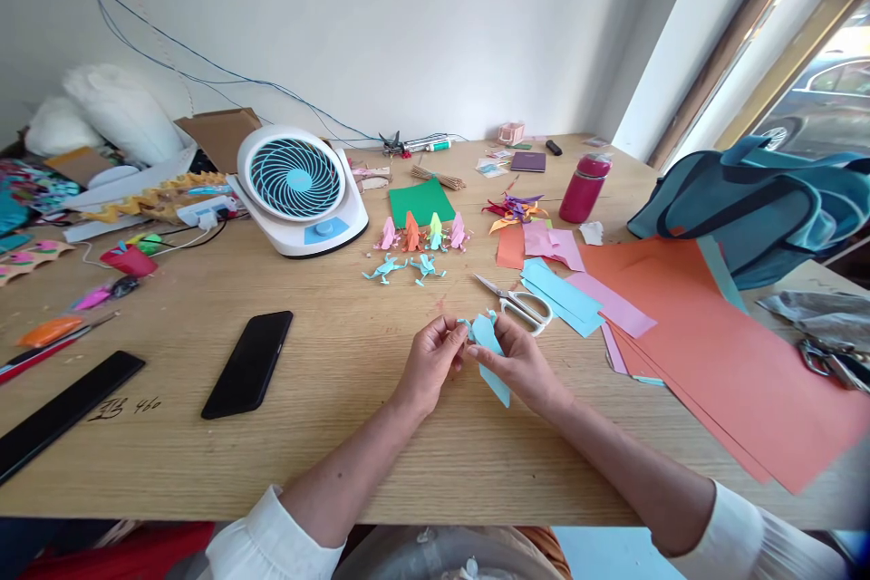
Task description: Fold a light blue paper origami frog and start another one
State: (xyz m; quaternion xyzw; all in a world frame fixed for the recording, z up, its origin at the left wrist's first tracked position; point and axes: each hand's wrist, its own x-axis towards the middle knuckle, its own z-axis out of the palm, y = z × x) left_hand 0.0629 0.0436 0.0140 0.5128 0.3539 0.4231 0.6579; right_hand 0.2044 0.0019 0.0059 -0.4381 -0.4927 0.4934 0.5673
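Note:
Between my two hands is a partly folded piece of light blue paper [492,367], its long flat end pointing down toward me. My left hand [435,358] pinches a small folded tip on its left side. On the right edge, my right hand [522,362] grips the paper with the thumb lying across it. White-handled scissors [526,308] lie just beyond my right hand, blades pointing away to the left. Farther off stand several folded paper figures in pink, orange and green, with two light blue folded paper figures [426,268] in front of them.
Light blue paper strips [561,294] and large orange sheets [720,353] cover the right side, near a teal bag [754,208]. A red bottle [585,188] stands behind. To the left are a black phone [248,364] and a white fan [299,186]. A green sheet [421,201] lies behind the figures.

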